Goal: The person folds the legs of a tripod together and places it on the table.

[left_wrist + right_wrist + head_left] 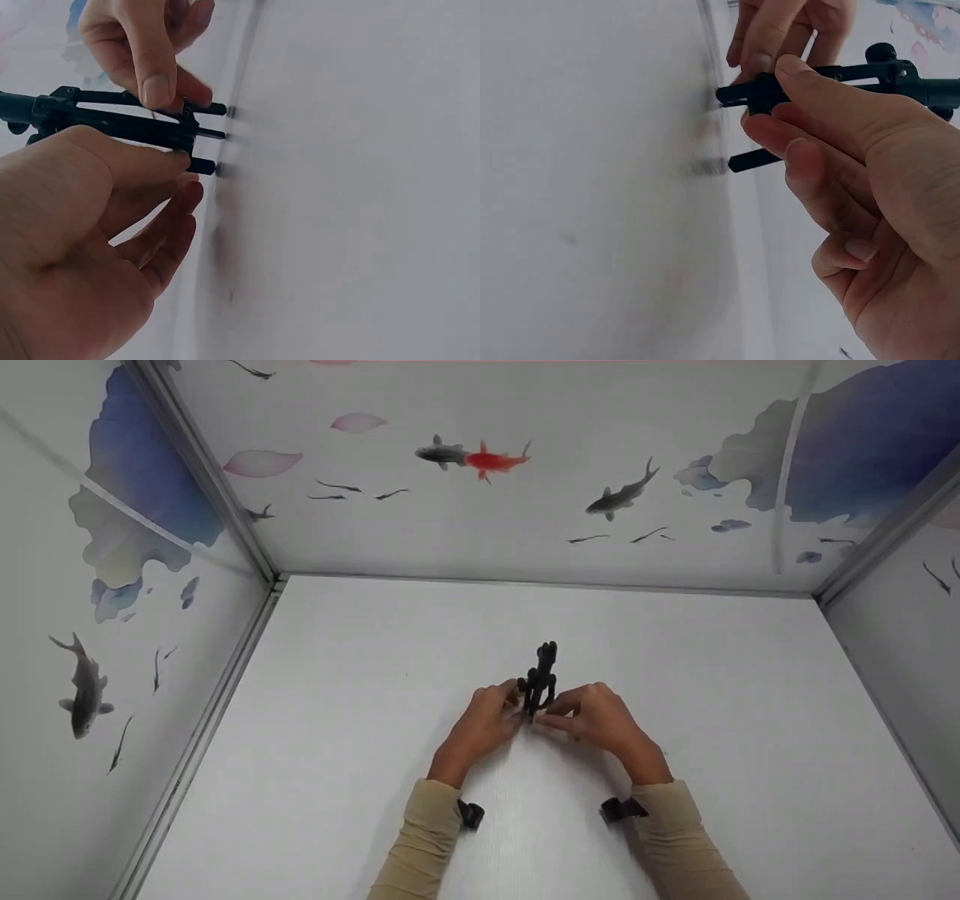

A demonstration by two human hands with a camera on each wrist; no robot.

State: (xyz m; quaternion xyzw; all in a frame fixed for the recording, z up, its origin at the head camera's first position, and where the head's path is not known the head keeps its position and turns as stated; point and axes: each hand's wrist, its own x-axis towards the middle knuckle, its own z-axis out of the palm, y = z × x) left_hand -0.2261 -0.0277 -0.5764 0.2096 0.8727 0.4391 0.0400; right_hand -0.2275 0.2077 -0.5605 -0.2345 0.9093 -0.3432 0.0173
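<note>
A small black tripod [541, 675] stands upright on the white table, its legs drawn close together. On its left, my left hand [491, 720] holds the lower part of a leg, the thumb [146, 161] lying along it. From the other side my right hand [600, 716] pinches the tripod low down between thumb [817, 86] and index finger, its other fingers loosely bent. In the left wrist view the leg ends of the tripod [127, 129] point at the tabletop. A dark knob [880, 52] shows near its top in the right wrist view. The fingers partly hide the legs.
The white tabletop [337, 660] is enclosed by a back wall [510, 532] and side panels printed with fish and blue shapes. Grey metal rails [255, 619] run along the edges. A black wrist camera [471, 814] sits at the left cuff, another [622, 810] at the right.
</note>
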